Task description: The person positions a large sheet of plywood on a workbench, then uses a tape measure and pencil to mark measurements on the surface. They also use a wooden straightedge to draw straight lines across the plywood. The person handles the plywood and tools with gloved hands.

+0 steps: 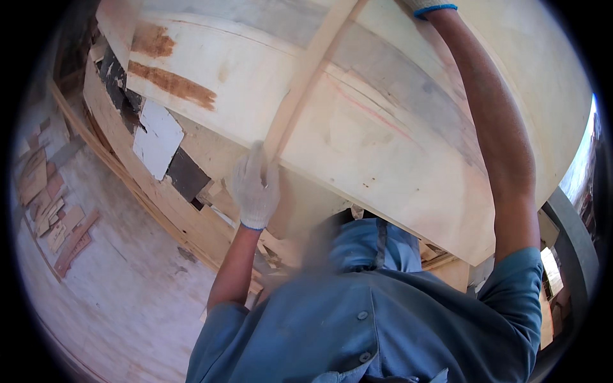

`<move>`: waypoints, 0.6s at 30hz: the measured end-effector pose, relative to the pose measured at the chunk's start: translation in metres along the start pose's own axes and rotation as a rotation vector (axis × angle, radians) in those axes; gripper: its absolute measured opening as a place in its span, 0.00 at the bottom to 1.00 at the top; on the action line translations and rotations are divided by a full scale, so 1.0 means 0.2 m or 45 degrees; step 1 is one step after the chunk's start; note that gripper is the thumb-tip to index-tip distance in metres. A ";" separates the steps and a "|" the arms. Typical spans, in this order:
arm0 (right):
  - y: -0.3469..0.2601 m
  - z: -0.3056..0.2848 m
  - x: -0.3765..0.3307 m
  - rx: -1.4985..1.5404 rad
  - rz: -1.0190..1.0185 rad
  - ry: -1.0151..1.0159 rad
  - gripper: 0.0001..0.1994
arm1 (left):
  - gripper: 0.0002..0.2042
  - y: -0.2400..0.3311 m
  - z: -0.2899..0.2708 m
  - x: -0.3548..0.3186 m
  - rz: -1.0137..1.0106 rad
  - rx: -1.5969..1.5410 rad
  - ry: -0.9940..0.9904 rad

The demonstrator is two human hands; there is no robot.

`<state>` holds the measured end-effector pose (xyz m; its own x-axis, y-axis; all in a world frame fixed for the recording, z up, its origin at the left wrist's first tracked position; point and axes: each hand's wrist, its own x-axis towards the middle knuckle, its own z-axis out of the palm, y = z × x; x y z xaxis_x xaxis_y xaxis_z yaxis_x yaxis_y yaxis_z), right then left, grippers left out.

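Note:
A long, narrow wooden strip (306, 70) lies across a large pale plywood sheet (383, 159), running from the top edge toward me. My left hand (255, 188), in a white knit glove, is closed on the strip's near end at the sheet's edge. Some of its fingers are hidden behind the wood. My right arm stretches far across the sheet on the right. Of my gloved right hand (431, 5), only the wrist part with a blue cuff shows at the top; its fingers are out of the picture.
Dark and white board offcuts (159, 137) lie under the sheet's left side. Long wooden edging (128, 169) runs beside them. Scrap wood pieces (57, 217) are piled on the dusty floor (128, 287) at left. A grey curved frame (571, 236) stands at right.

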<state>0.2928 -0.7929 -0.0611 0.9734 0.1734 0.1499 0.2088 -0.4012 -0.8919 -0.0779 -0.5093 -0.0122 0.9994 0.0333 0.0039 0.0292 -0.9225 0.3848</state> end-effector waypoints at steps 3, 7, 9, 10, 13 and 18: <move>0.02 0.02 0.01 -0.012 -0.065 0.008 0.22 | 0.23 -0.02 -0.01 -0.03 0.072 0.047 0.057; 0.07 0.06 -0.07 -0.199 -0.243 0.011 0.22 | 0.24 0.03 -0.09 -0.04 -0.222 0.124 -0.270; 0.11 0.00 -0.09 -0.470 -0.406 0.030 0.21 | 0.22 0.07 -0.12 0.00 -0.098 0.167 -0.223; 0.12 -0.08 -0.04 -0.626 -0.502 0.057 0.21 | 0.22 0.09 -0.17 0.04 0.004 0.110 -0.186; 0.01 -0.14 -0.03 -0.677 -0.519 0.148 0.20 | 0.20 0.22 -0.20 0.35 0.230 0.032 0.033; -0.11 -0.25 -0.07 -0.702 -0.483 0.151 0.20 | 0.19 0.58 -0.03 1.01 0.712 0.006 0.194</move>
<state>0.2802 -0.8322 -0.0217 0.8205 0.3051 0.4835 0.5248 -0.7373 -0.4254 0.1266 -0.6067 0.0396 0.8492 -0.4053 0.3385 -0.5024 -0.8174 0.2817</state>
